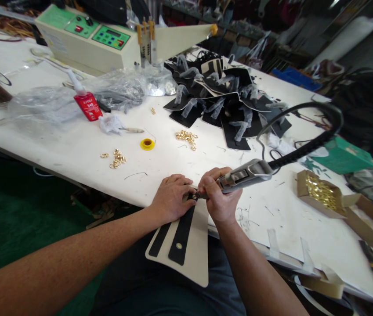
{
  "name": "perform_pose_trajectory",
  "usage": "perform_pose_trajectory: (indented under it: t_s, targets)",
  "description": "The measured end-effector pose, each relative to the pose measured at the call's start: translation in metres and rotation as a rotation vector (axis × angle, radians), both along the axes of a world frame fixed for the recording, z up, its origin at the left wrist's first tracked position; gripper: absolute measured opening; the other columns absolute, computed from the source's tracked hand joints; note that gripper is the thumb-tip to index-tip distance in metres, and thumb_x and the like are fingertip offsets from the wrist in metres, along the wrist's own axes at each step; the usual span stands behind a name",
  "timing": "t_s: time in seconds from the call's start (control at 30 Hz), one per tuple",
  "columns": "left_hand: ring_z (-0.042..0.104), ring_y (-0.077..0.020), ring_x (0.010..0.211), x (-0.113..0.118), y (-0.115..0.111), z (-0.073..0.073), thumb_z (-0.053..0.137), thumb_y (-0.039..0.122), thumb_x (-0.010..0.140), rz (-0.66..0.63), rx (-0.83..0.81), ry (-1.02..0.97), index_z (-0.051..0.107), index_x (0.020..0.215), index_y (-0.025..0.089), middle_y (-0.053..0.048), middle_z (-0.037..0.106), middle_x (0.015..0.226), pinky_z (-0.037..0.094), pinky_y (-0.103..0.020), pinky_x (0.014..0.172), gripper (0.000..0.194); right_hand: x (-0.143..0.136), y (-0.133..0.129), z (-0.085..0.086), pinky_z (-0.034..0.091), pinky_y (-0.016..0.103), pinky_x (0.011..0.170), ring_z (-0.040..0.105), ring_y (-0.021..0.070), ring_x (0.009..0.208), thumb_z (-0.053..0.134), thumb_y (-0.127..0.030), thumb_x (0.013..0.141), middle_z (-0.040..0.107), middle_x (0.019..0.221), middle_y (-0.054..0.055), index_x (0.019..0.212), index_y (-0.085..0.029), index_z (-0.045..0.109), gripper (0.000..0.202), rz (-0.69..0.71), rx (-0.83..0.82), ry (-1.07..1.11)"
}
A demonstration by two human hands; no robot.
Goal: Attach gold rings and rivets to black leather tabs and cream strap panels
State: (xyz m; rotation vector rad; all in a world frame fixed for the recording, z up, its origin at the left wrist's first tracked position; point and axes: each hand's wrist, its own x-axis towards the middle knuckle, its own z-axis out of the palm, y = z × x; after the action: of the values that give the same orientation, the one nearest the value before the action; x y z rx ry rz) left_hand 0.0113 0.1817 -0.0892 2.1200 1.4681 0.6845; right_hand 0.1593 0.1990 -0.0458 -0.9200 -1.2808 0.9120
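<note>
A cream panel [198,245] with black straps lies over the table's front edge, its lower part above my lap. My left hand [174,197] presses on its upper end, thumb and fingers closed about the black strap [183,228]. In my right hand [221,199] is a grey electric screwdriver [247,175], its tip at a small round metal fitting on the strap, next to my left thumb. A second metal fitting [179,246] shows near the strap's lower end.
Gold hardware [117,159], more gold pieces [186,138], a yellow spool [147,144] and a red bottle [88,105] lie beyond my hands. Black pieces [235,127] are piled behind. Boxed gold parts [321,193] stand right; the driver's black cable [318,140] arches over the table.
</note>
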Motion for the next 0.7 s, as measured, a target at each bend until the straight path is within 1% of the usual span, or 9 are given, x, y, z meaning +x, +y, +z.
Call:
perform_pose_trajectory:
  t_s: [0.1,0.23,0.37,0.43,0.5,0.63,0.7]
  targets:
    - [0.054,-0.0296,0.135,0.0,0.0,0.001,0.081,0.034,0.083,-0.001,0.002,0.002,0.079,0.106,0.033,0.002,0.072,0.135,0.042,-0.051,0.113,0.022,0.0,0.001,-0.001,0.046,0.029,0.048,0.055,0.0136,0.05,0.079,-0.034,0.087,0.059,0.063,-0.004,0.076,-0.024,0.055,0.028,-0.054,-0.014,0.055]
    - [0.054,-0.029,0.135,0.001,-0.001,0.003,0.082,0.032,0.083,0.004,0.005,0.001,0.079,0.107,0.032,0.002,0.072,0.135,0.043,-0.051,0.113,0.023,0.001,0.005,-0.003,0.046,0.028,0.047,0.053,0.0132,0.047,0.076,-0.037,0.088,0.054,0.059,-0.006,0.076,-0.024,0.053,0.029,-0.084,-0.018,0.121]
    - [0.054,-0.0289,0.134,0.001,-0.001,0.004,0.081,0.032,0.084,-0.004,0.013,0.003,0.079,0.107,0.032,0.002,0.072,0.135,0.043,-0.051,0.113,0.024,0.003,0.009,-0.002,0.046,0.028,0.047,0.052,0.0131,0.047,0.075,-0.041,0.088,0.054,0.057,-0.005,0.075,-0.024,0.053,0.031,-0.083,-0.062,0.103]
    - [0.054,-0.0293,0.135,0.001,-0.001,0.002,0.081,0.033,0.084,-0.01,0.017,0.011,0.078,0.106,0.032,0.002,0.071,0.136,0.043,-0.051,0.113,0.022,0.002,0.01,0.001,0.047,0.029,0.047,0.053,0.0134,0.049,0.076,-0.042,0.088,0.055,0.058,-0.005,0.074,-0.024,0.055,0.031,-0.045,-0.089,0.034]
    - [0.054,-0.0299,0.136,0.002,0.0,-0.002,0.079,0.034,0.085,-0.011,0.019,0.015,0.077,0.107,0.031,0.001,0.071,0.136,0.043,-0.051,0.113,0.022,0.001,0.01,0.007,0.047,0.028,0.048,0.053,0.0134,0.051,0.077,-0.041,0.085,0.058,0.06,-0.004,0.072,-0.023,0.056,0.031,0.023,-0.108,-0.071]
    - [0.055,-0.0321,0.134,0.004,0.005,-0.015,0.076,0.036,0.086,0.005,0.014,0.01,0.071,0.124,0.029,-0.004,0.073,0.13,0.044,-0.052,0.112,0.039,-0.007,0.009,0.022,0.045,0.027,0.05,0.052,0.0128,0.055,0.083,-0.034,0.075,0.06,0.061,-0.002,0.063,-0.021,0.057,0.032,0.16,-0.141,-0.284]
    - [0.055,-0.0325,0.133,0.005,0.007,-0.021,0.076,0.036,0.086,0.008,0.009,0.009,0.069,0.128,0.028,-0.005,0.073,0.129,0.045,-0.052,0.111,0.043,-0.009,0.008,0.026,0.045,0.028,0.051,0.053,0.0128,0.055,0.084,-0.032,0.073,0.06,0.06,-0.002,0.063,-0.02,0.059,0.03,0.177,-0.139,-0.314]
